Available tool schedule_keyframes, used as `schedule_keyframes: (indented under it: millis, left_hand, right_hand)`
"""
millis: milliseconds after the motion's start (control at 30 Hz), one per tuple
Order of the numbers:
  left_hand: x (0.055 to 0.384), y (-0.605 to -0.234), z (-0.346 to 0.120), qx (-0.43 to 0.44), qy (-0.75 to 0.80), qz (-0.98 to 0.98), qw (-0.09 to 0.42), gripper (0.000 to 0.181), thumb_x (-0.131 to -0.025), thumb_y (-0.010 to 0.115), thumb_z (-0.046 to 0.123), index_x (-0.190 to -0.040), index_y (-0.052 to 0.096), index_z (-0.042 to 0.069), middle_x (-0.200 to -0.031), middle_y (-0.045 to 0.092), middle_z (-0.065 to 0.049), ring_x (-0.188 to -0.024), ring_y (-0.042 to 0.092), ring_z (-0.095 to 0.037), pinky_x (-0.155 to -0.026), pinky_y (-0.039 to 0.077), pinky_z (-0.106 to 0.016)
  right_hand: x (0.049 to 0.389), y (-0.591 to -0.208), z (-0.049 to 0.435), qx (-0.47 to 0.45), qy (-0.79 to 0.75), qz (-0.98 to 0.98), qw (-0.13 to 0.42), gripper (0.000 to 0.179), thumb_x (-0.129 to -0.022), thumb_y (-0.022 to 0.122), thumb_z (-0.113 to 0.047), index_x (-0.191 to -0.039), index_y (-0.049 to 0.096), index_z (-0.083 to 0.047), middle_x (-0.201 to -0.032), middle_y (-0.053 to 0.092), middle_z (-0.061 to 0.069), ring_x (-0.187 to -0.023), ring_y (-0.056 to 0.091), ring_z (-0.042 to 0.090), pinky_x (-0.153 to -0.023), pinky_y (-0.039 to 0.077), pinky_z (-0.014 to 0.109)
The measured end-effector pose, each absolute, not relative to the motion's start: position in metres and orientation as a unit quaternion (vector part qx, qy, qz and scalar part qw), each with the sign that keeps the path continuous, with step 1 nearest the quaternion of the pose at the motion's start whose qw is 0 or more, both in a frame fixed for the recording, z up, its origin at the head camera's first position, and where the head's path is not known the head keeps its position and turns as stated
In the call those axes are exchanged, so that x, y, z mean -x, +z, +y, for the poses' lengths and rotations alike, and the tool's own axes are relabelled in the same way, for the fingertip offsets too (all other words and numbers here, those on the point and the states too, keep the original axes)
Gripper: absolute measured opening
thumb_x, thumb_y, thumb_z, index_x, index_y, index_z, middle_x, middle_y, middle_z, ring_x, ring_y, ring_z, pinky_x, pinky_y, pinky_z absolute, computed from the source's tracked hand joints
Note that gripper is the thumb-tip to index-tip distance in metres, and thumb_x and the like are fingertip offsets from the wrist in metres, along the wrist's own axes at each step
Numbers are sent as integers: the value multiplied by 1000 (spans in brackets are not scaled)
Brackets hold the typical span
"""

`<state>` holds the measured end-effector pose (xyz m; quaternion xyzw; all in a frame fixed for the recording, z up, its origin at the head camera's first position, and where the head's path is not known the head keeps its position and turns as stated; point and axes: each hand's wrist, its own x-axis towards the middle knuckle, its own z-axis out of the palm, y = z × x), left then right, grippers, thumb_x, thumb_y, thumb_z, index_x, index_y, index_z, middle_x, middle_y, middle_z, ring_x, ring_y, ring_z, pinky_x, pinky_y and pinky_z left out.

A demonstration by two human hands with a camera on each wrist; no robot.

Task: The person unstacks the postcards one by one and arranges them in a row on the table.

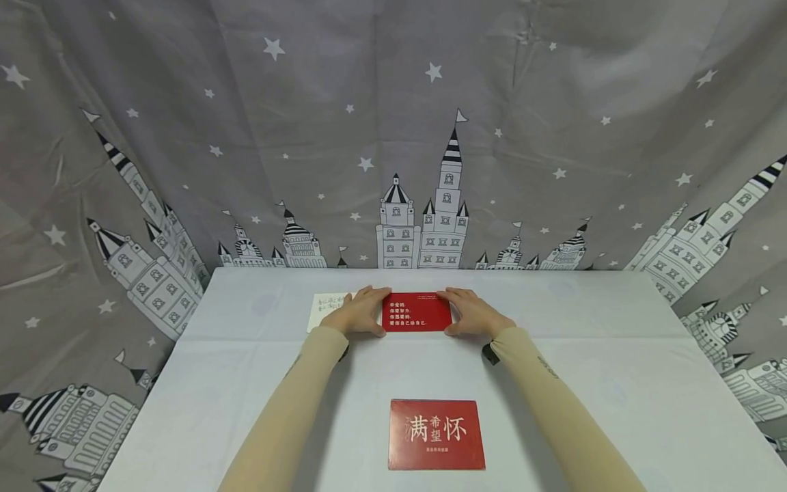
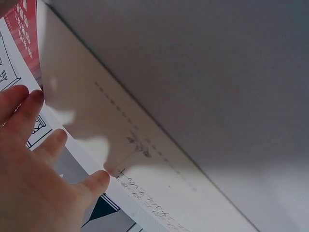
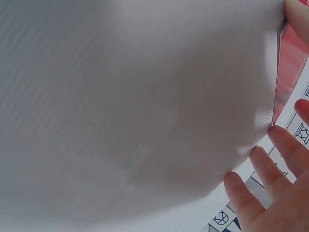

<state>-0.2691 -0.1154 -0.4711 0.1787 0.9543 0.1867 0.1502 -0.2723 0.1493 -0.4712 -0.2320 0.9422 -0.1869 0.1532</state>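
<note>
A red card (image 1: pixel 417 313) with white lettering lies flat at the back of the white table, between the two hands. My left hand (image 1: pixel 358 314) is at its left end, thumb by the near corner and forefinger by the far one. In the left wrist view, the other fingers are spread over the edge of a cream card (image 2: pixel 145 130) with handwriting and a dashed line. That card lies flush to the left of the red one, partly hidden under the hand. My right hand (image 1: pixel 473 314) frames the red card's right end, its fingers spread on the tabletop (image 3: pixel 159 96).
Nearer the front, between the forearms, lies another red card (image 1: pixel 436 447) with large white characters. A grey curtain (image 1: pixel 344 150) printed with castles and stars hangs behind the table and round both sides. Dark wrist cameras (image 1: pixel 490 354) sit under the cuffs.
</note>
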Motion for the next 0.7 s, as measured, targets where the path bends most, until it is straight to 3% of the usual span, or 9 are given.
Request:
schedule_keyframes:
  millis: [500,700]
  left_hand:
    - [259,-464,-121,-194,194,954,123,94,-66,77,30,-142,26,12,-144,29,-5,-133,16,-29,-102,9,-59]
    - [250,-457,-121,-205,204,951,112,91,-68,75,31,-143,26,15,-145,27,-1,-134,14,-24,-104,8,-55]
  right_hand:
    - [265,-469,153,234,-225,936,139,79,-73,72,-25,-140,32,-13,-143,25,15,-129,22,32,-102,24,51]
    - [259,-461,157,270,-237,928,103,77,-75,70,-24,-140,31,-9,-142,27,18,-129,22,34,-103,23,50]
